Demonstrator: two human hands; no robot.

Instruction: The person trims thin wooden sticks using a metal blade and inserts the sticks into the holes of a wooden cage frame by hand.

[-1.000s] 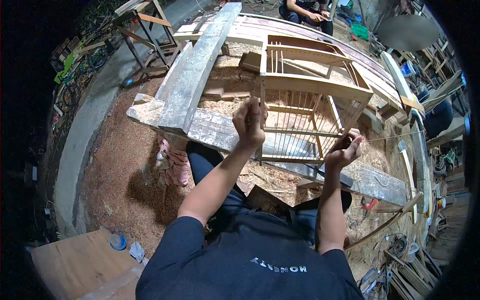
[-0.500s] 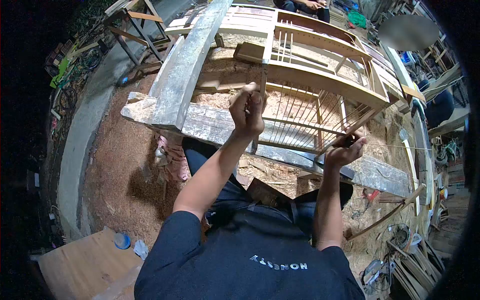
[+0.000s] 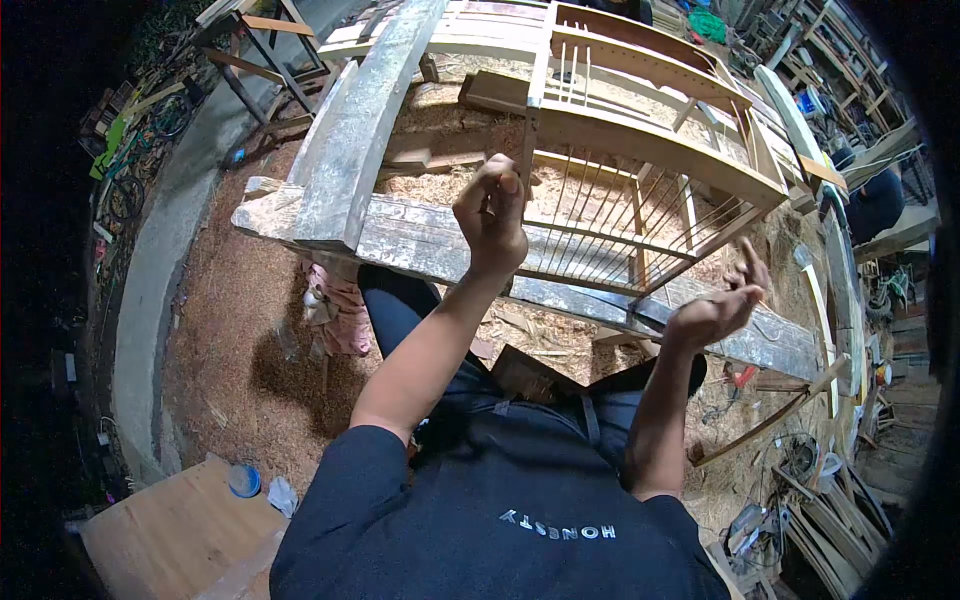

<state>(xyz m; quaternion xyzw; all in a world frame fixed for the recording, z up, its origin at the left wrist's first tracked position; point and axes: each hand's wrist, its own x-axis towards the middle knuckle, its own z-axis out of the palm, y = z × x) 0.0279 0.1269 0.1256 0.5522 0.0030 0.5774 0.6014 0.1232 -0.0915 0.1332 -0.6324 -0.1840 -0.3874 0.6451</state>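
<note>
A wooden cage-like frame (image 3: 650, 150) with a row of thin upright rods (image 3: 590, 215) rests on a thick weathered beam (image 3: 420, 240). My left hand (image 3: 492, 215) is closed beside the frame's left post, fingertips pinched together. What it grips, if anything, is hidden. To the right of the frame's near right corner, my right hand (image 3: 715, 312) is raised above the beam. Its fingers are apart and partly bent, one pointing up, and I see nothing held in them. Several short loose-ended rods (image 3: 575, 75) stand in the frame's farther section.
A second heavy plank (image 3: 375, 120) crosses the beam at left. Wood shavings (image 3: 240, 340) cover the ground. A plywood sheet (image 3: 180, 530) lies lower left, and wood strips (image 3: 825, 535) are piled lower right. Another person's dark-clothed leg (image 3: 878, 208) shows at right.
My right hand has moved right, off the frame's corner, and its fingers have spread. The thin stick that stuck out rightward from it no longer shows. My left hand stays nearly in place.
</note>
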